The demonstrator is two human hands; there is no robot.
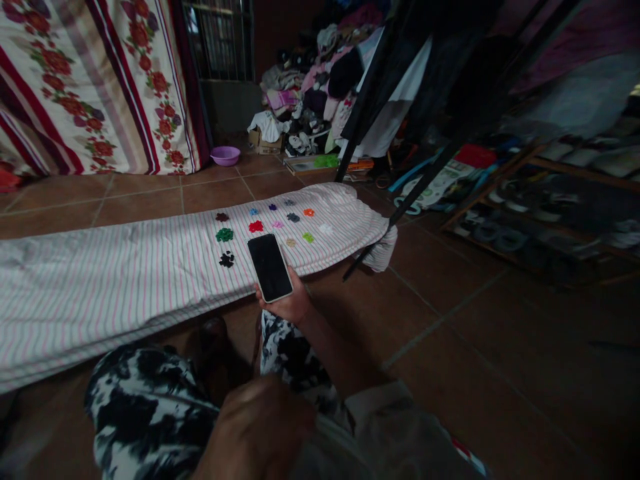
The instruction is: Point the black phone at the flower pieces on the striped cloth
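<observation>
Phone spot: our right hand [290, 308] cradles the phone [270, 267] from beneath, over the striped cloth [125, 273] edge.
Fingers: wrapped round its lower end.
Phone axis: lengthwise away from us, dark screen up.
Left hand [260, 427]: blurry, can't tell.

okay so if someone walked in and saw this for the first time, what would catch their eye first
Probably the dark-screened phone held up in the right hand at the centre, over the edge of a long striped cloth spread on the tiled floor. Just beyond it, small colourful pieces lie in rows on the cloth. At the back, a purple basin sits beside a heap of clothes, and the left hand looms blurred at the bottom.
</observation>
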